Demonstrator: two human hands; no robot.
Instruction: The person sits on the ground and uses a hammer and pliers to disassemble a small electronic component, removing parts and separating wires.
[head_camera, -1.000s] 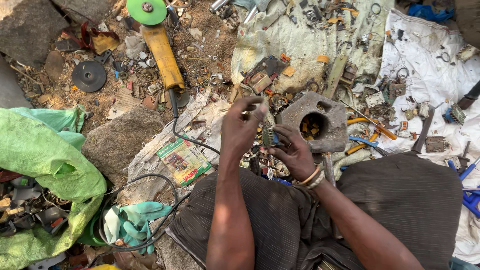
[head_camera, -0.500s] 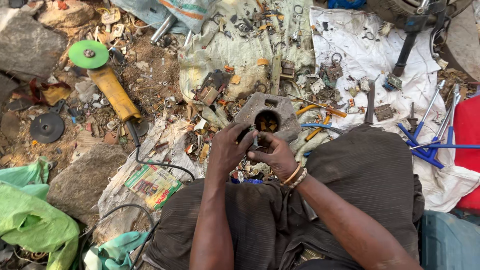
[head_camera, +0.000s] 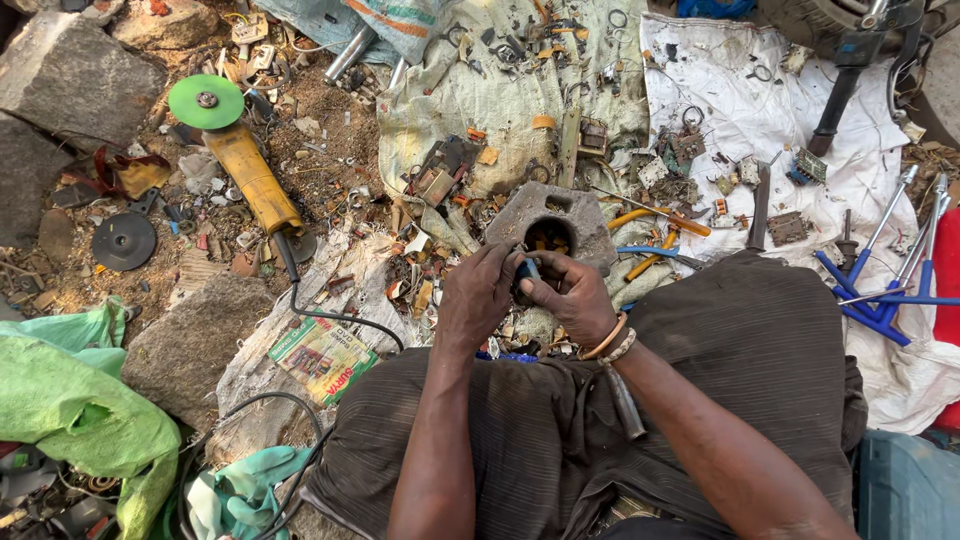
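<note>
Left hand: I see my left hand curled in from the left, fingers bent around a small dark part; its grip is closed on that part from the left side.
Right hand: my right hand meets it from the right, thumb and fingers pinched on the same piece, bangles at the wrist; this grip too is narrow and holding the part.
Small dark part: it sits between the two hands, mostly hidden by fingers, only a dark and bluish bit showing at the top; I cannot tell its exact shape.
Grey block: a grey metal block with a round hole lies on the ground just beyond my fingertips; the held part is in front of its hole, and I cannot tell whether they touch.
Left of me: a yellow angle grinder with a green disc lies well apart on the dirt, its black cable running toward my knee.
Beyond: a pale sack and a white cloth are strewn with small scrap pieces.
Right: blue-handled tools lie on the cloth near my right knee.
</note>
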